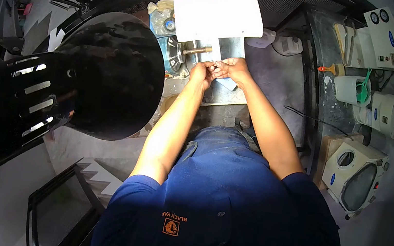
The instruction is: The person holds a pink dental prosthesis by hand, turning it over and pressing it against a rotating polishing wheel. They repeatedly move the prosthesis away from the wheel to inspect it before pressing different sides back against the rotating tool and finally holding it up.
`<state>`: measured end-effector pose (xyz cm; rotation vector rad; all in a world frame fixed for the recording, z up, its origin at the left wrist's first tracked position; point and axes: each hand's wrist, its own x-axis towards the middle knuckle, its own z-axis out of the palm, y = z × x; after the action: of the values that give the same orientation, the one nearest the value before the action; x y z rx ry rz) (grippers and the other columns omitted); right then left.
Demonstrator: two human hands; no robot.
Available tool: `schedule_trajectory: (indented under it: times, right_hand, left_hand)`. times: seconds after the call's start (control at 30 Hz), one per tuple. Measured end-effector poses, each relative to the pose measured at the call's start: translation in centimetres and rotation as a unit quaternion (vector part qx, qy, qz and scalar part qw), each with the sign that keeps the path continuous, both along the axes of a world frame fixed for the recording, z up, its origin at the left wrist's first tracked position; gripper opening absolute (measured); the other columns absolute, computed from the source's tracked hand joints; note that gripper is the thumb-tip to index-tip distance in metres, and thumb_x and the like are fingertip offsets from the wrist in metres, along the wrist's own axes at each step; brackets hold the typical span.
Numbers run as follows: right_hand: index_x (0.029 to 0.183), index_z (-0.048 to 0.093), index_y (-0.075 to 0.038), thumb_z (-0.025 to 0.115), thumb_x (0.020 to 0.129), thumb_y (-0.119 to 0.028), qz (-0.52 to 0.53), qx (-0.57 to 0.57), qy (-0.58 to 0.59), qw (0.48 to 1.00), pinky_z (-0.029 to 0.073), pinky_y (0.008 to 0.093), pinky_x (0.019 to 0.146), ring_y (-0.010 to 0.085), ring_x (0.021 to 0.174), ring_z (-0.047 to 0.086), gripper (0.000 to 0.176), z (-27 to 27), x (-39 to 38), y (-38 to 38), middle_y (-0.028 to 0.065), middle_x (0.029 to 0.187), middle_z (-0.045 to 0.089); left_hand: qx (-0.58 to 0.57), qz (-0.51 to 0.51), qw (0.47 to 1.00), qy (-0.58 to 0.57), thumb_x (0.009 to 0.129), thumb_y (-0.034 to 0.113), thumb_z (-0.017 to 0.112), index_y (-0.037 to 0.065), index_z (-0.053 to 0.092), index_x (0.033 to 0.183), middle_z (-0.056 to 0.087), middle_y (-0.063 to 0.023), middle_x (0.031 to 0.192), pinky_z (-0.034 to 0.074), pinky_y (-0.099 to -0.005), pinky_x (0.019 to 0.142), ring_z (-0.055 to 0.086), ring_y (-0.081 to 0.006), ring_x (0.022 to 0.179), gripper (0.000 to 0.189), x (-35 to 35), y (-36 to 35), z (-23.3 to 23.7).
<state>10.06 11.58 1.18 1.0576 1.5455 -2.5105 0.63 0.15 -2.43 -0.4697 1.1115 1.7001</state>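
My left hand [202,73] and my right hand [233,70] meet over the workbench, fingertips pinched together around something too small to make out. Just above my left hand a brown rod-like piece [198,51] points out from a dark metal device [175,52]. Beyond my hands stands a large white panel [219,16], brightly lit. A light blue item [226,83] lies under my right hand, on the bench [222,97].
A big black lamp shade [111,75] fills the left side close by. Bags and a blue item [164,21] sit behind the metal device. On the right, a side bench holds a white container [352,90], a brush [332,69] and a cream machine [353,175].
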Motion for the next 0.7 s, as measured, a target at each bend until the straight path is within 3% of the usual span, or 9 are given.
schedule_trajectory:
  times: [0.07,0.1,0.17,0.23,0.33,0.37,0.47,0.57,0.7]
  right_hand:
    - [0.089,0.061,0.010,0.064,0.084,-0.013,0.003,0.005,-0.002,1.000,0.056,0.0302,0.057,0.0212,0.061,0.066,0.023,0.5,-0.5,-0.8,0.0162,0.074,0.066]
    - [0.089,0.061,0.010,0.064,0.084,-0.013,0.005,0.011,-0.006,1.000,0.055,0.0300,0.057,0.0215,0.062,0.066,0.023,0.4,-0.7,-1.1,0.0163,0.075,0.066]
    - [0.089,0.061,0.009,0.064,0.084,-0.012,0.008,0.009,0.002,1.000,0.055,0.0297,0.057,0.0223,0.063,0.066,0.022,0.4,-0.9,-1.7,0.0163,0.075,0.066]
    - [0.089,0.061,0.009,0.064,0.083,-0.008,0.010,-0.016,0.054,0.998,0.054,0.0296,0.055,0.0230,0.062,0.066,0.018,1.2,-0.7,-2.6,0.0159,0.075,0.066]
    - [0.092,0.061,0.009,0.062,0.083,-0.004,0.024,-0.001,0.078,0.997,0.056,0.0304,0.058,0.0231,0.064,0.067,0.016,2.1,-0.1,-3.0,0.0168,0.078,0.066]
    - [0.094,0.061,0.009,0.061,0.084,-0.003,0.034,0.011,0.094,0.995,0.056,0.0306,0.059,0.0229,0.065,0.067,0.016,2.2,0.2,-3.0,0.0171,0.078,0.066]
    - [0.096,0.061,0.008,0.059,0.084,-0.001,0.063,0.029,0.115,0.991,0.056,0.0304,0.061,0.0224,0.068,0.067,0.014,3.2,1.0,-2.7,0.0166,0.080,0.066]
    - [0.096,0.062,0.005,0.058,0.085,-0.001,0.061,0.054,0.136,0.987,0.056,0.0291,0.062,0.0214,0.069,0.066,0.014,3.7,1.6,-2.3,0.0156,0.081,0.066]
    - [0.096,0.063,0.005,0.058,0.085,-0.001,0.056,0.114,0.110,0.986,0.055,0.0278,0.062,0.0207,0.069,0.066,0.013,2.0,2.0,-1.4,0.0143,0.081,0.067]
  left_hand:
    - [-0.003,0.031,0.999,-0.007,0.078,0.003,0.054,0.000,0.059,0.073,0.056,-0.0053,0.063,0.050,-0.0289,0.053,0.055,-0.0166,0.055,0.007,-0.3,-0.5,-0.4]
    - [-0.004,0.033,0.999,-0.005,0.078,0.003,0.054,0.000,0.059,0.073,0.056,-0.0053,0.063,0.050,-0.0289,0.053,0.055,-0.0166,0.055,0.007,-0.5,-0.9,-0.4]
    - [0.011,0.046,0.999,-0.006,0.079,0.003,0.053,-0.001,0.058,0.075,0.057,-0.0059,0.066,0.051,-0.0302,0.056,0.056,-0.0169,0.057,0.007,-0.7,-1.9,-0.2]
    - [0.028,0.036,0.999,0.003,0.081,0.002,0.053,-0.002,0.057,0.080,0.059,-0.0076,0.070,0.053,-0.0310,0.059,0.058,-0.0176,0.061,0.005,-0.2,-3.2,2.9]
    - [0.057,-0.043,0.985,0.154,0.087,0.005,0.054,0.000,0.057,0.090,0.061,-0.0084,0.077,0.055,-0.0340,0.069,0.061,-0.0181,0.070,0.006,0.2,-5.0,5.0]
    - [0.057,-0.042,0.986,0.152,0.087,0.005,0.054,0.000,0.057,0.090,0.061,-0.0084,0.077,0.055,-0.0340,0.069,0.061,-0.0181,0.070,0.006,0.4,-5.3,5.5]
    - [0.072,-0.083,0.950,0.292,0.086,0.005,0.059,0.000,0.058,0.093,0.065,-0.0084,0.087,0.052,-0.0250,0.065,0.062,-0.0129,0.074,0.009,0.7,-5.8,6.1]
    - [0.051,-0.079,0.930,0.356,0.086,0.002,0.059,-0.001,0.058,0.095,0.064,-0.0081,0.087,0.051,-0.0243,0.066,0.061,-0.0119,0.073,0.010,1.2,-4.9,6.1]
    - [0.037,-0.075,0.949,0.305,0.086,0.000,0.058,-0.004,0.056,0.095,0.064,-0.0093,0.086,0.052,-0.0246,0.066,0.061,-0.0127,0.073,0.010,1.8,-2.9,3.9]
